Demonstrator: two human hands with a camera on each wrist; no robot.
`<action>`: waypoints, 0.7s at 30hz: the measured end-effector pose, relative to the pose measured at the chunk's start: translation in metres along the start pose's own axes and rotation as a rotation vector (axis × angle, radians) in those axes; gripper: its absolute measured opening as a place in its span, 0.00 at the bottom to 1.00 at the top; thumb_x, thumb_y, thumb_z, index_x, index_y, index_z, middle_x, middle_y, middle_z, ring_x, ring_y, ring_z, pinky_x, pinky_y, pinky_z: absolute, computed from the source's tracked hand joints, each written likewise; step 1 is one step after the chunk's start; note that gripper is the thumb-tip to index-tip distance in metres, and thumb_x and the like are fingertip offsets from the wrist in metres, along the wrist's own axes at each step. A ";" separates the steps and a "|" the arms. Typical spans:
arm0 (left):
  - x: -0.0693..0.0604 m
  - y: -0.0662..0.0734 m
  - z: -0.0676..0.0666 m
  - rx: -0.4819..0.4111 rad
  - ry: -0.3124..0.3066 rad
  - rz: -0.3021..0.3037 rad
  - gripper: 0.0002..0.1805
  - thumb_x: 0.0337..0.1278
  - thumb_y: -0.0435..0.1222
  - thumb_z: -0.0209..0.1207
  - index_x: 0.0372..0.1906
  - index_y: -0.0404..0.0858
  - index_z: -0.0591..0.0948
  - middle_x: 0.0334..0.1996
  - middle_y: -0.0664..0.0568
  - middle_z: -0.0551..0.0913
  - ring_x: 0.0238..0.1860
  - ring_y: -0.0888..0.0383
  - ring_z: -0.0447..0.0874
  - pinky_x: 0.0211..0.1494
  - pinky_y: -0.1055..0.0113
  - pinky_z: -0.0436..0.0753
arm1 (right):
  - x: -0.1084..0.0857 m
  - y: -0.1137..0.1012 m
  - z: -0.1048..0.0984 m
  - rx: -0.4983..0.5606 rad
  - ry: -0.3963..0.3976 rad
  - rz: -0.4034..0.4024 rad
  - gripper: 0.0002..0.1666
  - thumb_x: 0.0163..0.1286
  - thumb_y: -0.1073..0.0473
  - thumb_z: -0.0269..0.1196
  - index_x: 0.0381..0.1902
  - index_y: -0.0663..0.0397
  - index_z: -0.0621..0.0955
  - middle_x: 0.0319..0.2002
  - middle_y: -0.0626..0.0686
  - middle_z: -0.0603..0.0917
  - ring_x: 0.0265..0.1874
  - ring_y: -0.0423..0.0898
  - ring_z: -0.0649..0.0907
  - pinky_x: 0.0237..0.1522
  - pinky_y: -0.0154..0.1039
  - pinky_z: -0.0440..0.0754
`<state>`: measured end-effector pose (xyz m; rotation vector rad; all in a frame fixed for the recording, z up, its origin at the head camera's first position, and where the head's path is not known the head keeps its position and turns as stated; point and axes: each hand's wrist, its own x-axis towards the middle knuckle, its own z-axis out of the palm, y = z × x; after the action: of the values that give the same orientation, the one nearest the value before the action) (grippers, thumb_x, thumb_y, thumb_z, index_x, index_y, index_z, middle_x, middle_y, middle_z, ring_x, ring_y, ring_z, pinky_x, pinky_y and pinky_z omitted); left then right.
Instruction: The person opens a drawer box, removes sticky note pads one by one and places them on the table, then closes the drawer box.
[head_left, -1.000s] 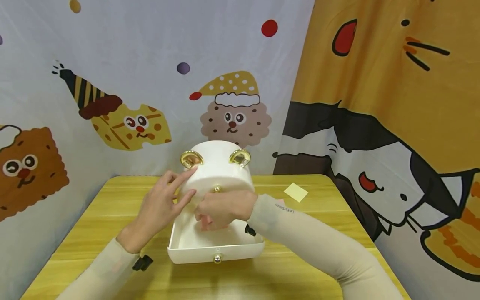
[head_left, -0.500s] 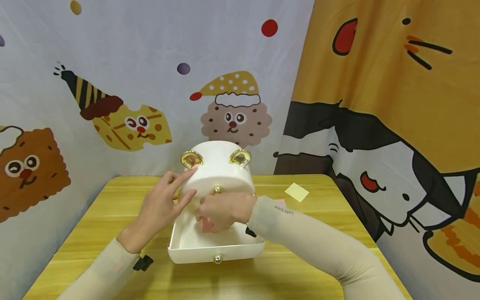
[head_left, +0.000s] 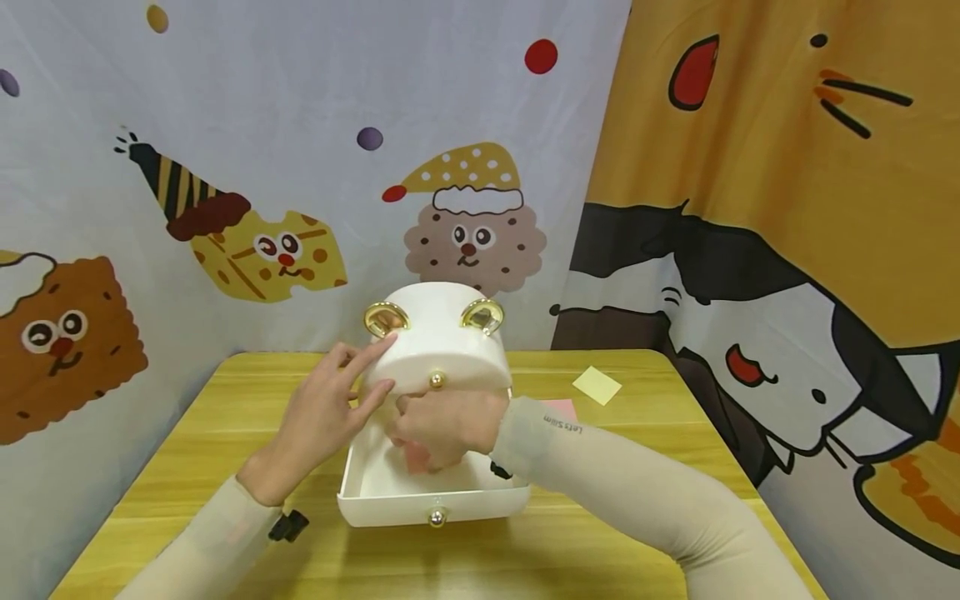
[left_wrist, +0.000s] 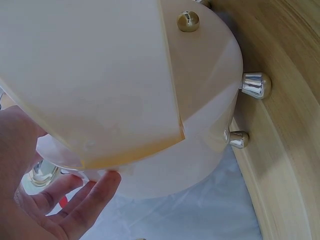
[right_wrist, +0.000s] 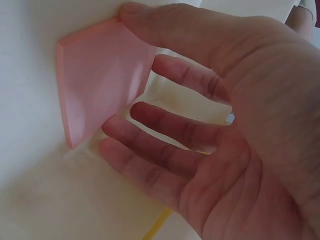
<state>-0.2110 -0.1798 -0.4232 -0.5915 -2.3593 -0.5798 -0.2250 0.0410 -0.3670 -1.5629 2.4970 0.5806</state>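
The box [head_left: 438, 342] stands on the table [head_left: 187, 467], the cloth [head_left: 300, 92] behind it. Its drawer [head_left: 435, 506] juts out in front, a knob [head_left: 437, 518] midway along its front. The left hand [head_left: 322, 400] is at the box's left side; the right hand [head_left: 450, 425] is in the drawer — the pad [head_left: 417, 458] at its thumb and fingers. Right of the box, on the table, lie the near note [head_left: 560, 408] — partly behind the right sleeve [head_left: 607, 475] — and, farther right and back, the far note [head_left: 597, 385].
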 end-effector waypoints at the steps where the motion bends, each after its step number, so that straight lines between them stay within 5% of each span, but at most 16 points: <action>1: 0.000 0.000 0.000 0.000 0.000 0.000 0.39 0.75 0.40 0.79 0.86 0.54 0.79 0.44 0.46 0.82 0.34 0.57 0.71 0.32 0.68 0.74 | 0.000 0.000 0.000 0.000 0.001 0.003 0.29 0.74 0.39 0.83 0.69 0.27 0.88 0.65 0.45 0.89 0.42 0.39 0.89 0.54 0.35 0.92; 9: 0.000 0.000 0.001 -0.004 -0.005 -0.005 0.39 0.76 0.40 0.79 0.87 0.55 0.79 0.45 0.46 0.82 0.34 0.57 0.72 0.31 0.68 0.73 | 0.000 -0.002 0.001 0.024 0.021 -0.021 0.15 0.77 0.42 0.80 0.57 0.28 0.89 0.51 0.37 0.88 0.38 0.33 0.85 0.46 0.30 0.86; 21: -0.001 0.000 0.000 0.004 -0.008 -0.013 0.39 0.77 0.41 0.78 0.87 0.57 0.79 0.46 0.45 0.82 0.34 0.57 0.71 0.30 0.68 0.73 | 0.002 -0.004 0.003 0.028 0.024 -0.001 0.24 0.67 0.44 0.85 0.56 0.25 0.87 0.55 0.39 0.85 0.45 0.34 0.85 0.52 0.33 0.87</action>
<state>-0.2103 -0.1804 -0.4237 -0.5777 -2.3729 -0.5791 -0.2226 0.0393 -0.3714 -1.5708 2.5098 0.5277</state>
